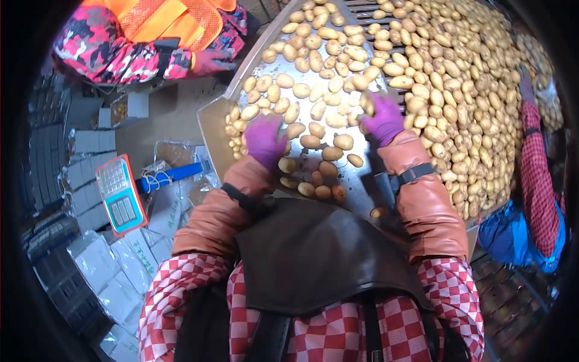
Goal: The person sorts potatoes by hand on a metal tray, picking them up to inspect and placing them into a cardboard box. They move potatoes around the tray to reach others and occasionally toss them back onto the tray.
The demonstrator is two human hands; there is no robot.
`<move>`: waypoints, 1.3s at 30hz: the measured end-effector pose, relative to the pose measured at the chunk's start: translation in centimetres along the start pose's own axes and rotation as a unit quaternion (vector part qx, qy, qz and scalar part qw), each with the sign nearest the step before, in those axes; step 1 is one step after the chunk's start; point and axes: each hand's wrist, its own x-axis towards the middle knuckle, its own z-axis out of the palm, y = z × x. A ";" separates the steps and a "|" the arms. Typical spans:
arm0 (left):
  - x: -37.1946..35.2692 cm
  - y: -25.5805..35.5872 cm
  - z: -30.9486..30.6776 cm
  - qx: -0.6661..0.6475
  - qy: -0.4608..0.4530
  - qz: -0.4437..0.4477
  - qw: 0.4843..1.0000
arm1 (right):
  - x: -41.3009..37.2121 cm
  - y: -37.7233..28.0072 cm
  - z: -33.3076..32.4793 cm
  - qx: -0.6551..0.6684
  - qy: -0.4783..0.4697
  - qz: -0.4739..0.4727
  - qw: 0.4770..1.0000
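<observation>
Both my hands wear purple gloves. My left hand (pixel 265 139) is low over the metal sorting table (pixel 338 140), close beside a potato (pixel 295 131); its fingers point down and are mostly hidden. My right hand (pixel 383 118) has its fingers curled round a potato (pixel 367 104) at the right side of the metal surface. Loose potatoes lie between the hands, with several near the front edge, including a reddish-brown one (pixel 339 193).
A large potato heap (pixel 464 102) fills the right, beside slatted bars (pixel 365 12). At left are a scale (pixel 122 194), a blue bar (pixel 172 177) and stacked boxes (pixel 96 259). A co-worker's gloved hand (pixel 212 62) is upper left; another's checked sleeve (pixel 537 175) reaches in at right.
</observation>
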 end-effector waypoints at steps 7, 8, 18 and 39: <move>11.0 5.7 6.4 -0.130 0.015 0.152 0.980 | -8.4 1.7 0.7 0.320 0.126 0.036 0.938; 11.2 6.2 6.8 -0.091 0.010 0.156 0.983 | -10.1 2.0 1.0 0.325 0.152 0.056 0.932; 1.6 -0.3 0.5 0.030 -0.098 0.123 0.987 | -21.6 1.4 3.2 0.535 0.118 0.197 0.813; -4.8 -1.6 -1.7 -0.096 -0.206 0.119 0.966 | -6.6 -6.8 7.0 0.107 0.033 0.106 0.988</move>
